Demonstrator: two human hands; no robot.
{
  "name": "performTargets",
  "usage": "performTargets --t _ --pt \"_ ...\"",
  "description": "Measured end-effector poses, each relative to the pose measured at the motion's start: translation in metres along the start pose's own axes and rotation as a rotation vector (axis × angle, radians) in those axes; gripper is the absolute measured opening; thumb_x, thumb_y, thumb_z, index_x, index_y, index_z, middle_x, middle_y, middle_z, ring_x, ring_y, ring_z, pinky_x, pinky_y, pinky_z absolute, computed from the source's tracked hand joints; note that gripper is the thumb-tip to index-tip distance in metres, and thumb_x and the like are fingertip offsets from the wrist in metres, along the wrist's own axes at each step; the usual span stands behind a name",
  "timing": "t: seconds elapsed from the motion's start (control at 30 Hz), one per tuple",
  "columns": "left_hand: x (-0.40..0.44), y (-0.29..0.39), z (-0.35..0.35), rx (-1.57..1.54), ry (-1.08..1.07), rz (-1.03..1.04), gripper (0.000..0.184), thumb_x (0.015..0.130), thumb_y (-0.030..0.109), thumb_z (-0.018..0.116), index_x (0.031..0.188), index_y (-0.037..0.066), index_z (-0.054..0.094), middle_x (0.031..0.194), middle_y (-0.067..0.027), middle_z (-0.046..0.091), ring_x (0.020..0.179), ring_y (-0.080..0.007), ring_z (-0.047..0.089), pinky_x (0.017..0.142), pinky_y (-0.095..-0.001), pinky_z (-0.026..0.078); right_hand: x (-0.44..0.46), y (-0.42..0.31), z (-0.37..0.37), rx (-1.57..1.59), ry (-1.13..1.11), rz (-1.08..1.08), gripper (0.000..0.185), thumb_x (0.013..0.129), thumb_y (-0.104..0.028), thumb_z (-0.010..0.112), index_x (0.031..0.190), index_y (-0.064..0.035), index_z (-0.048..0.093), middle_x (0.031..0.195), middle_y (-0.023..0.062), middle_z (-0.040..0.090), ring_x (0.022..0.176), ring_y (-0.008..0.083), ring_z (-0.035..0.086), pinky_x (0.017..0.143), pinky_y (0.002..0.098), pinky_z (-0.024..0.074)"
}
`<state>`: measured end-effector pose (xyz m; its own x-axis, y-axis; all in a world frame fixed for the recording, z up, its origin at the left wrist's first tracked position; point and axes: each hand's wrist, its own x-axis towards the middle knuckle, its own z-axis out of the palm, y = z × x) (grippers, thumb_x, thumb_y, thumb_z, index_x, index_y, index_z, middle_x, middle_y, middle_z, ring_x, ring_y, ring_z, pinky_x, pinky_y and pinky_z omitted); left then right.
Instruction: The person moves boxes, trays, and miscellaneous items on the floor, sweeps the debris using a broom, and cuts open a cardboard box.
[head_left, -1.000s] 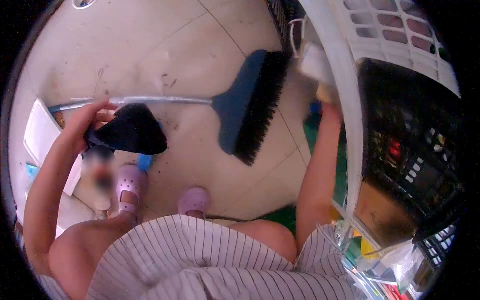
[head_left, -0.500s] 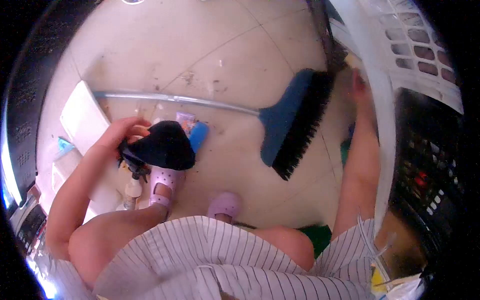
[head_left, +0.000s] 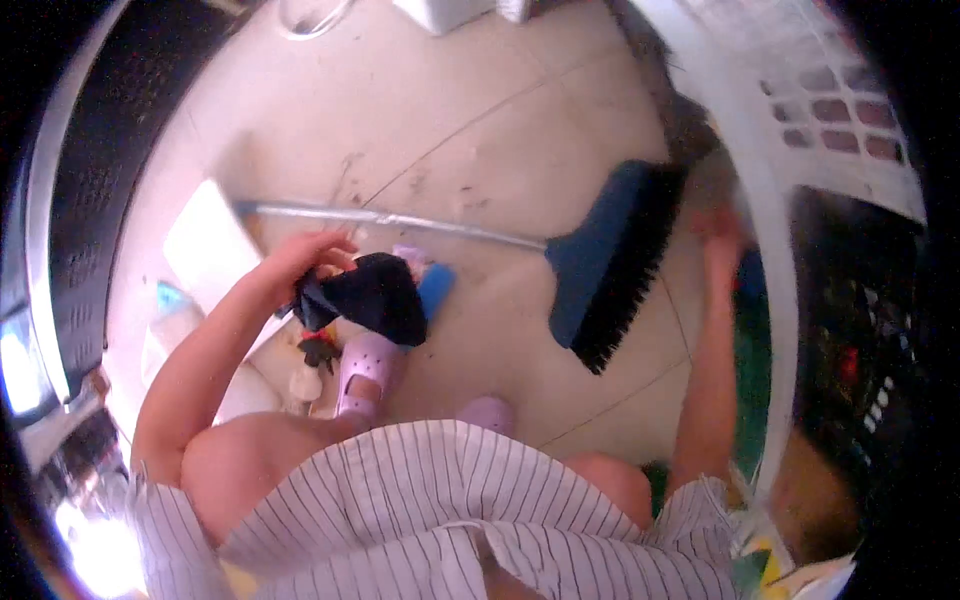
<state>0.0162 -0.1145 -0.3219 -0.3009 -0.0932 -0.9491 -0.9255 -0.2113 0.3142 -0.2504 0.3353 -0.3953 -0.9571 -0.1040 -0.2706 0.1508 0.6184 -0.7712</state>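
My left hand (head_left: 315,252) is closed on a crumpled black cloth or bag (head_left: 385,300), which hangs over my left shoe (head_left: 365,375). I cannot tell exactly what kind of piece it is. Just past it lie a blue object (head_left: 434,290) and a small purple packet (head_left: 408,254). My right hand (head_left: 718,228) reaches low beside the white shelf frame (head_left: 775,250) on the right, close to the broom bristles. It is smeared by motion, and a greyish blurred shape (head_left: 712,178) shows just beyond it. Whether it grips that shape is unclear.
A broom with a blue head (head_left: 592,255) and a metal handle (head_left: 400,218) lies across the tiled floor (head_left: 480,110), which has dirt specks. Left are a white box-like panel (head_left: 205,235), a white bottle (head_left: 175,330) and a spray bottle (head_left: 307,380). A black appliance (head_left: 855,330) stands right.
The camera view has shifted, so the floor things appear further right and lower. My right hand has drawn a little nearer to me. My left hand still holds the black cloth.
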Motion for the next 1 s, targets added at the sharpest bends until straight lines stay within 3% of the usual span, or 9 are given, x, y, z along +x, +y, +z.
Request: performTargets --t 0.07,0.2,0.27,0.4,0.47,0.7,0.8,0.87,1.0 --pt "0.0 0.002 0.017 -0.164 -0.072 0.093 0.025 0.074 0.026 0.047 0.082 0.003 0.05 0.069 -0.0069 0.054 0.055 -0.011 0.048 0.049 -0.0205 0.04 -0.088 -0.045 0.03 0.309 -0.041 0.04 0.016 0.069 -0.005 0.049 0.085 -0.0025 0.051 0.074 0.0096 0.056 0.065 0.0178 0.054 0.057 0.0276 0.0448" --pt "-0.014 0.007 0.04 -0.175 -0.219 0.179 0.028 0.076 0.029 0.043 0.088 0.003 0.048 0.076 -0.007 0.053 0.069 -0.0146 0.05 0.062 -0.0242 0.041 -0.192 -0.104 0.103 0.209 -0.632 0.046 0.07 0.057 -0.015 0.065 0.115 -0.0051 0.027 0.112 0.0122 0.037 0.085 0.0216 0.051 0.066 0.0299 0.0437" --pt "-0.037 0.008 0.055 -0.163 -0.17 0.347 0.028 0.077 0.029 0.041 0.089 0.004 0.048 0.076 -0.0052 0.053 0.07 -0.0139 0.049 0.065 -0.0234 0.04 -0.216 -0.134 0.13 0.252 -0.786 -0.159 0.086 0.053 -0.028 0.068 0.119 -0.004 0.017 0.104 0.0157 0.044 0.088 0.027 0.049 0.077 0.0332 0.0377" --pt "-0.029 0.024 0.086 -0.183 -0.52 0.366 0.031 0.077 0.028 0.041 0.094 0.003 0.047 0.083 -0.0063 0.053 0.077 -0.0154 0.049 0.071 -0.0251 0.038 -0.215 -0.155 0.139 0.483 -0.757 -0.004 0.069 0.058 -0.025 0.065 0.111 -0.0007 0.028 0.089 0.0152 0.052 0.079 0.0252 0.053 0.069 0.0324 0.0425" --pt "-0.035 0.025 0.11 -0.164 -0.448 0.452 0.033 0.078 0.028 0.04 0.098 0.003 0.045 0.087 -0.0077 0.051 0.081 -0.0164 0.048 0.074 -0.0268 0.037 -0.213 -0.158 0.131 0.864 -1.01 0.129 0.042 0.062 -0.02 0.061 0.097 -0.0017 0.044 0.073 0.0082 0.057 0.058 0.0169 0.054 0.05 0.0278 0.0453" --pt "-0.048 0.033 0.131 0.392 -0.258 0.912 0.031 0.076 0.018 0.046 0.102 0.002 0.043 0.095 -0.0068 0.049 0.083 -0.0143 0.046 0.073 -0.0247 0.035 -0.211 -0.087 0.11 0.521 -0.519 0.249 0.022 0.063 -0.006 0.051 0.083 0.0034 0.049 0.072 0.0148 0.054 0.058 0.0206 0.055 0.048 0.0293 0.0461" --pt "-0.039 0.039 0.115 0.446 -0.21 1.009 0.03 0.076 0.019 0.045 0.101 0.003 0.043 0.096 -0.0061 0.049 0.08 -0.0136 0.047 0.069 -0.024 0.036 -0.228 -0.069 0.023 0.322 -0.201 0.264 0.043 0.06 -0.025 0.061 0.093 0.0005 0.049 0.095 0.0197 0.047 0.099 0.0259 0.037 0.082 0.0393 0.0305" --pt "-0.02 0.032 0.1 0.427 -0.207 0.945 0.031 0.076 0.02 0.045 0.103 0.003 0.043 0.096 -0.0061 0.049 0.079 -0.0135 0.047 0.069 -0.0244 0.036 -0.217 -0.002 0.011 -0.042 -0.081 0.316 0.041 0.062 -0.02 0.06 0.095 0.0004 0.048 0.095 0.0161 0.048 0.093 0.0254 0.043 0.078 0.0375 0.0348" --pt "-0.005 0.016 0.08 0.444 -0.181 0.882 0.03 0.077 0.021 0.045 0.102 0.004 0.044 0.095 -0.0059 0.049 0.078 -0.0132 0.047 0.067 -0.0236 0.036 -0.232 0.043 -0.07 0.19 0.845 -0.09 0.037 0.059 0.0 0.055 0.095 0.0004 0.046 0.097 0.0143 0.049 0.088 0.0221 0.047 0.074 0.0314 0.0397"
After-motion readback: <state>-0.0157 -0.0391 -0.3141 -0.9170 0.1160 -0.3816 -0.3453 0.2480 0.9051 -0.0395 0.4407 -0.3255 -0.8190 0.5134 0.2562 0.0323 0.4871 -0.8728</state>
